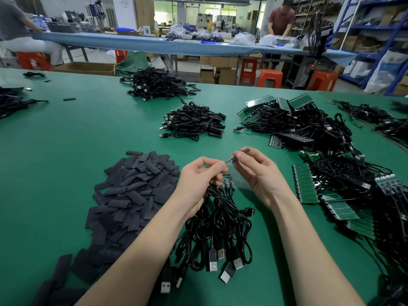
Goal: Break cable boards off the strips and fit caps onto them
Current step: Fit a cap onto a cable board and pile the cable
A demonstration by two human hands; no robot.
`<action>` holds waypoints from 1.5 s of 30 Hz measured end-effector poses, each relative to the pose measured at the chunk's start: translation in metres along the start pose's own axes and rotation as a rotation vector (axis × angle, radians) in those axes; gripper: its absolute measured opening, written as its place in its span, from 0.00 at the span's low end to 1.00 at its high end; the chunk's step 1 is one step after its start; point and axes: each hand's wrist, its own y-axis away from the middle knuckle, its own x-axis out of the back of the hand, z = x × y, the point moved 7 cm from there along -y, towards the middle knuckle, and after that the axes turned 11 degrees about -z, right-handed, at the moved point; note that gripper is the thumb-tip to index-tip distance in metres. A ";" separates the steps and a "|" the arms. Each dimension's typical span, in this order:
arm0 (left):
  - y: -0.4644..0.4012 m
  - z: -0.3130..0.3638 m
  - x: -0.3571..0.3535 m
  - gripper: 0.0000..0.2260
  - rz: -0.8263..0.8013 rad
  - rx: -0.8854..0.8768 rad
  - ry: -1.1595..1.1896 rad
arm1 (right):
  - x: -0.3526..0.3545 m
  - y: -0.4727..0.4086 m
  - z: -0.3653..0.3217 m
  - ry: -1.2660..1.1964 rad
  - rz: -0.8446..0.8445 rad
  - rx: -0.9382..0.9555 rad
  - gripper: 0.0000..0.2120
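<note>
My left hand [198,180] pinches a small cable board [228,162] at its tip, above the green table. My right hand [258,173] pinches a black cap [244,152], whose open end meets the board's end. Under my left hand hangs a short strip of boards [227,183] with black USB cables [220,228] trailing toward me. A heap of flat black caps [132,191] lies to the left. Green board strips [304,186] with cables lie to the right.
A pile of capped cables [194,122] sits ahead, a bigger one [156,83] farther back. More strips and tangled cables [309,122] fill the right side. Beyond the table edge stand orange stools [269,78], boxes, and two people at a blue bench [154,44].
</note>
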 end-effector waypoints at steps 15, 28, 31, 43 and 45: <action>0.004 0.009 -0.005 0.02 -0.066 -0.105 -0.131 | -0.007 0.003 0.009 -0.054 -0.072 -0.095 0.08; 0.008 0.014 -0.004 0.03 -0.043 -0.198 -0.288 | -0.001 0.003 0.018 -0.129 0.073 -0.104 0.11; 0.008 0.013 -0.003 0.03 -0.044 -0.188 -0.295 | -0.001 0.004 0.018 -0.088 0.052 -0.113 0.11; 0.008 0.011 -0.004 0.04 -0.078 -0.175 -0.319 | -0.003 0.007 0.014 -0.025 -0.014 -0.125 0.09; 0.009 0.011 -0.006 0.04 -0.089 -0.176 -0.321 | -0.001 0.008 0.013 -0.035 -0.012 -0.130 0.09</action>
